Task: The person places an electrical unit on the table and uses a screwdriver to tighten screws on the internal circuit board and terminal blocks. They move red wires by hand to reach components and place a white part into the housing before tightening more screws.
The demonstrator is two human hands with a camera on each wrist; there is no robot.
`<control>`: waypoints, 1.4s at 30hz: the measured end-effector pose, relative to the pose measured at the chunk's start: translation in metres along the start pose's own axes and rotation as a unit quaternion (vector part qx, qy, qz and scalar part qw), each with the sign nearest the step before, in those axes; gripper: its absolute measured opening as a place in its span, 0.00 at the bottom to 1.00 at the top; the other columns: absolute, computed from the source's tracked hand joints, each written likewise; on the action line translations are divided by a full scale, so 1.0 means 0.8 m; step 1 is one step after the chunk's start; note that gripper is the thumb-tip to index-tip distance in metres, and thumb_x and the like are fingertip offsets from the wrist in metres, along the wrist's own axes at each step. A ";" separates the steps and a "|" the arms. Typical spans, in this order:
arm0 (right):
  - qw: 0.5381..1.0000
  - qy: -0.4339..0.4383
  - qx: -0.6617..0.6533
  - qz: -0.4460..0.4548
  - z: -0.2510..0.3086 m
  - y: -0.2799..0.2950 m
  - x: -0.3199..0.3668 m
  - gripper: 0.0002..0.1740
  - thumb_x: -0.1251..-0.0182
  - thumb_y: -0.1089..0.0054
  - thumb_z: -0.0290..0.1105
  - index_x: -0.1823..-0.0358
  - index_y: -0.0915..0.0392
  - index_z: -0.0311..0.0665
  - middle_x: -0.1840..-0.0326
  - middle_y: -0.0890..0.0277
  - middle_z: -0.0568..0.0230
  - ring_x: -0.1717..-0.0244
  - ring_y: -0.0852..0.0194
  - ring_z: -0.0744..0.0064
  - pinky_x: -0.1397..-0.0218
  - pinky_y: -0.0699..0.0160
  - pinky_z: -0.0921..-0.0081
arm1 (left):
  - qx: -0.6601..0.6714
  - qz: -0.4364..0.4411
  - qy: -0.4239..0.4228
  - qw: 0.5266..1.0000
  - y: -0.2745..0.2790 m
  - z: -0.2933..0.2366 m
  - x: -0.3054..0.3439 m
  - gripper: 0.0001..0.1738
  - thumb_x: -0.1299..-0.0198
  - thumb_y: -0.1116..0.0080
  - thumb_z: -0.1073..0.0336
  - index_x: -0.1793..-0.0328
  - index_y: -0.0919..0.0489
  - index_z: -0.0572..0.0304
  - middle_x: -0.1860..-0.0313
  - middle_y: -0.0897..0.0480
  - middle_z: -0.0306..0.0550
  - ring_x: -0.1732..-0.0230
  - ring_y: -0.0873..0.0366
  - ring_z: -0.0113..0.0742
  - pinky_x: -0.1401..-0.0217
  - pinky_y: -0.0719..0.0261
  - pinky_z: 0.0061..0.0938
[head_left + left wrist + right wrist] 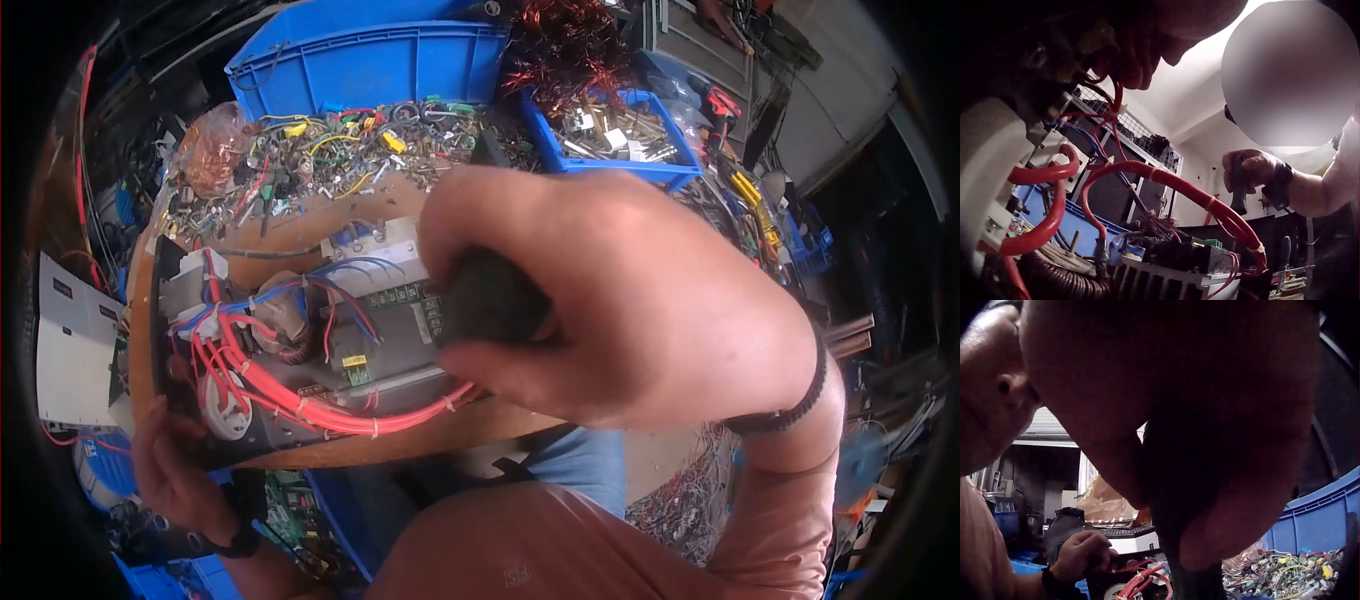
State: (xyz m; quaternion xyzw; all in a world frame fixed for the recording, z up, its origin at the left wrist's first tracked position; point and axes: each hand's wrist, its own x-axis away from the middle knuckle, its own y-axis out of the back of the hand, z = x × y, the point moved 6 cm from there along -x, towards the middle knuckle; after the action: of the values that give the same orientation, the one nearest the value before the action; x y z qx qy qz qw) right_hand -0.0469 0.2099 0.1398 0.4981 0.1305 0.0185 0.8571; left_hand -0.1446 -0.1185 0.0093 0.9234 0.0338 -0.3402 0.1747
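An opened electronic unit point(300, 370) lies on a wooden board, with thick red cables point(350, 418), blue wires, a copper-wound coil point(285, 315) and small green circuit boards. My right hand point(640, 300) grips a dark, thick-handled tool point(490, 297) above the right part of the unit. In the left wrist view the same tool point(1239, 187) points downward from the right hand point(1254, 172); its tip is hard to make out. At the unit's near left corner, my left hand point(180, 480) grips the edge, fingers beside a white round part point(228, 405).
Loose connectors and wire scraps point(350, 150) cover the back of the bench. Behind them stands a large blue bin point(370, 60), and a smaller blue crate point(610, 165) of metal pieces is at the back right. A white panel point(75, 345) leans at the left.
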 end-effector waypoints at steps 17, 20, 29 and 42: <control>0.964 0.034 -0.229 -0.127 -0.059 0.000 0.026 0.21 0.63 0.21 0.25 0.67 0.23 0.27 0.68 0.21 0.35 0.70 0.16 0.54 0.69 0.17 0.70 | 0.017 -0.104 0.009 0.994 0.015 0.015 0.015 0.18 0.27 0.64 0.65 0.51 0.24 0.73 0.51 0.19 0.58 0.58 0.20 0.41 0.55 0.21 0.29; 0.968 0.070 -0.228 -0.082 -0.070 0.000 0.035 0.24 0.64 0.19 0.25 0.66 0.25 0.27 0.66 0.22 0.32 0.69 0.16 0.52 0.68 0.16 0.70 | -0.055 -0.104 0.025 0.993 0.035 0.023 0.016 0.18 0.26 0.64 0.66 0.51 0.24 0.72 0.54 0.19 0.58 0.62 0.22 0.40 0.57 0.22 0.28; 0.973 0.012 -0.166 -0.159 -0.047 0.001 0.031 0.27 0.68 0.16 0.27 0.67 0.25 0.27 0.71 0.23 0.46 0.68 0.17 0.52 0.71 0.18 0.69 | -0.024 -0.081 -0.019 0.996 0.025 0.014 0.014 0.17 0.26 0.64 0.67 0.48 0.24 0.70 0.63 0.20 0.53 0.60 0.24 0.38 0.51 0.24 0.31; 0.994 0.107 -0.015 0.014 -0.023 -0.015 -0.021 0.06 0.56 0.36 0.29 0.74 0.22 0.43 0.73 0.24 0.60 0.63 0.21 0.56 0.63 0.22 0.65 | 0.000 -0.033 0.026 0.999 0.024 0.020 0.014 0.23 0.27 0.61 0.56 0.53 0.27 0.75 0.63 0.24 0.58 0.58 0.25 0.47 0.50 0.24 0.40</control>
State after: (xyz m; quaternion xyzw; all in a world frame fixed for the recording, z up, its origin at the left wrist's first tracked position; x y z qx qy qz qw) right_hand -0.0691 0.2167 0.1241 0.4822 0.2136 0.0858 0.8453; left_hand -0.1427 -0.1426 -0.0037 0.9303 0.0689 -0.3212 0.1629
